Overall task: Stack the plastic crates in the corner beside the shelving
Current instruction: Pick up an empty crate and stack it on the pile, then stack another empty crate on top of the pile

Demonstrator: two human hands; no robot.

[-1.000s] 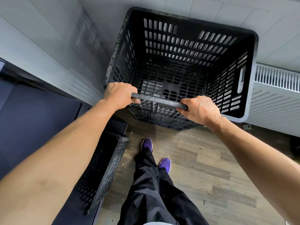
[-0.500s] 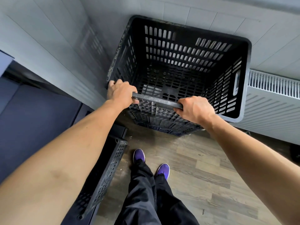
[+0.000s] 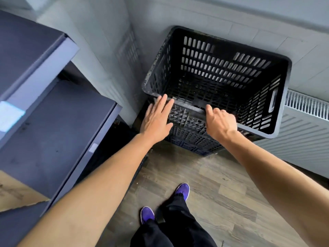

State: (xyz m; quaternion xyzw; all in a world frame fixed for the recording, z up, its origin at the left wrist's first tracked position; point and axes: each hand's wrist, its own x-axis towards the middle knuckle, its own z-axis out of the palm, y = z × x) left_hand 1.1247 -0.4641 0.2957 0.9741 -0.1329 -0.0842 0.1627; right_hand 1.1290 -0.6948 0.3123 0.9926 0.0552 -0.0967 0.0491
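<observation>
As hands [image 3: 156, 120] [image 3: 220, 123] meet its rim, crate [image 3: 222, 68] ahead

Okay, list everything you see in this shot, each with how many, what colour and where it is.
crate: 1, black, in the corner, on top of another crate
lower crate: 1, bluish, only its near side shows under the black one
shelving: 1 unit, dark blue-grey, left
cardboard: 1 piece, brown, on the shelving, lower left
radiator: 1, white, right wall
walls: 2, grey, meeting behind the crate
floor: 1, brown-grey wood look
shoes: 2, purple, on the floor
trousers: 1 pair, black, bottom centre
left grip: 1 hand, straight fingers touching the crate's near rim
right grip: 1 hand, fingers curled at that rim, hold unclear
</observation>
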